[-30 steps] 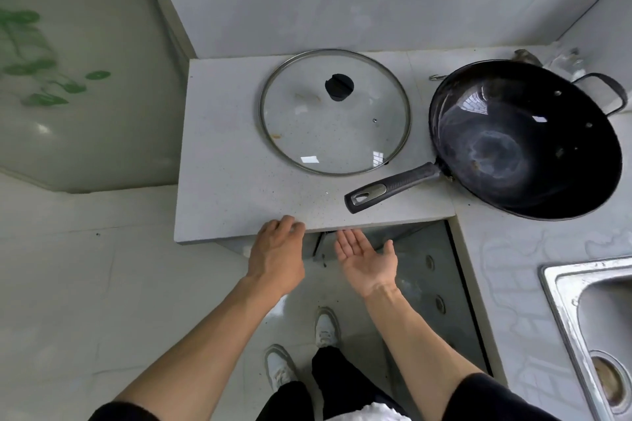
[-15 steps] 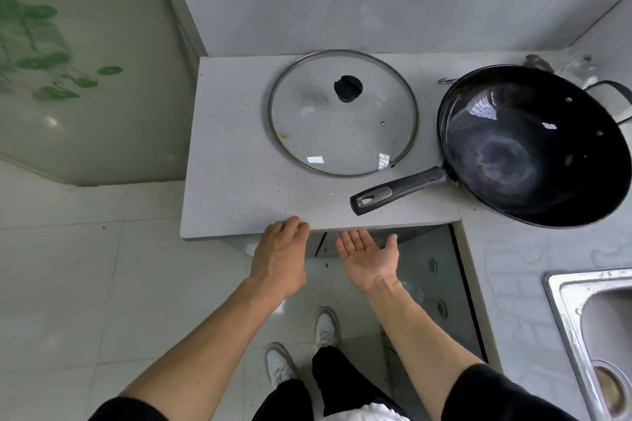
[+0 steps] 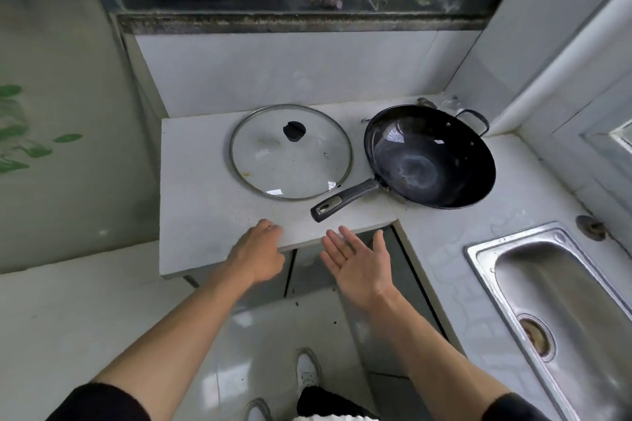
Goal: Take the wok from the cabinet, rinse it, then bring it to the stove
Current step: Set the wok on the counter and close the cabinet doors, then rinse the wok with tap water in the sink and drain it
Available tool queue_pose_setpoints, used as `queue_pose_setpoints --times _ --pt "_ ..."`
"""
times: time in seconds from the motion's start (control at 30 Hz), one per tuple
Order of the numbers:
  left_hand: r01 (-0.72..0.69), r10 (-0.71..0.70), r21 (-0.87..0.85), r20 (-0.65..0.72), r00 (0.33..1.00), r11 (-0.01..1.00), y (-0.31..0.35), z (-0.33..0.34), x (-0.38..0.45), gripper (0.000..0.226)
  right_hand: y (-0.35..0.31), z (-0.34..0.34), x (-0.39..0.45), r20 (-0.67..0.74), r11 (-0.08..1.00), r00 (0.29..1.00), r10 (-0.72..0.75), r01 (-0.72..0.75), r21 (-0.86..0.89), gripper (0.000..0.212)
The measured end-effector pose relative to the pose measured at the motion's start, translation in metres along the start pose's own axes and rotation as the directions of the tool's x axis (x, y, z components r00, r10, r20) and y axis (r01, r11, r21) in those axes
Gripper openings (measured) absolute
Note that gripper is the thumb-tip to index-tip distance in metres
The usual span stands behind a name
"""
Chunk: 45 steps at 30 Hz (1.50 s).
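A black wok (image 3: 431, 155) sits on the pale counter (image 3: 195, 202) at the back right, its long dark handle (image 3: 345, 200) pointing toward me. A round glass lid (image 3: 290, 151) lies flat to its left. My left hand (image 3: 254, 255) hovers palm down at the counter's front edge, fingers loosely bent, holding nothing. My right hand (image 3: 357, 261) is open, palm up, just below and in front of the wok handle, not touching it. Grey cabinet doors (image 3: 307, 267) under the counter lie behind my hands.
A steel sink (image 3: 561, 287) with a drain is set into the counter at the right. A window sill and glass run along the back wall. Frosted glass with green leaf prints stands at the left. My feet are on the tiled floor below.
The view has tilted up and pulled back, showing the window and more of the sink. Both hands stay at the counter edge; the right hand has spread wider.
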<state>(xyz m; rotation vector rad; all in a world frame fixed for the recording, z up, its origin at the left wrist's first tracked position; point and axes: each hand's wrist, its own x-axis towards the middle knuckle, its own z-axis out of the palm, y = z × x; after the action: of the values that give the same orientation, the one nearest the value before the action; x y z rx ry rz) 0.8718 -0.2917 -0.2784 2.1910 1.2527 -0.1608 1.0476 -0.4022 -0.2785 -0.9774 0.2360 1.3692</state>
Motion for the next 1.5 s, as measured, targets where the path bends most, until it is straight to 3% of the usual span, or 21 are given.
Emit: queue_pose_setpoints --times 0.3,0.37,0.47,0.73,0.97,1.2,1.5 --pt "-0.185 0.169 -0.057 -0.208 0.963 0.981 0.028 -0.02 -0.042 0.049 -0.017 0.002 -0.079 0.068 0.947 0.959 -0.275 0.283 -0.153 0.062" --pt "-0.202 0.186 -0.055 -0.217 0.958 0.978 0.035 -0.023 -0.051 0.049 -0.022 0.002 -0.096 0.084 0.835 0.897 -0.433 0.435 -0.337 0.048" --pt "-0.251 0.238 -0.025 -0.232 0.943 0.968 0.046 -0.027 -0.059 0.048 -0.027 0.002 -0.122 0.177 0.56 0.774 -0.609 0.576 -0.595 0.029" --pt "-0.334 0.328 0.027 -0.282 0.902 0.942 0.091 -0.036 -0.059 0.045 -0.063 -0.023 -0.154 0.339 0.19 0.635 -0.694 0.616 -0.764 0.024" --pt "-0.356 0.37 0.101 -0.255 0.893 0.929 0.157 -0.02 -0.044 0.045 -0.116 -0.077 -0.155 0.282 0.161 0.634 -0.72 0.548 -0.821 0.024" --pt "-0.32 0.356 0.18 -0.223 0.907 0.93 0.225 -0.001 -0.03 0.047 -0.178 -0.119 -0.138 0.208 0.231 0.655 -0.727 0.518 -0.823 0.024" --pt "-0.258 0.299 0.216 -0.186 0.936 0.942 0.244 -0.018 0.003 0.044 -0.22 -0.113 -0.107 0.199 0.264 0.685 -0.701 0.508 -0.82 0.025"
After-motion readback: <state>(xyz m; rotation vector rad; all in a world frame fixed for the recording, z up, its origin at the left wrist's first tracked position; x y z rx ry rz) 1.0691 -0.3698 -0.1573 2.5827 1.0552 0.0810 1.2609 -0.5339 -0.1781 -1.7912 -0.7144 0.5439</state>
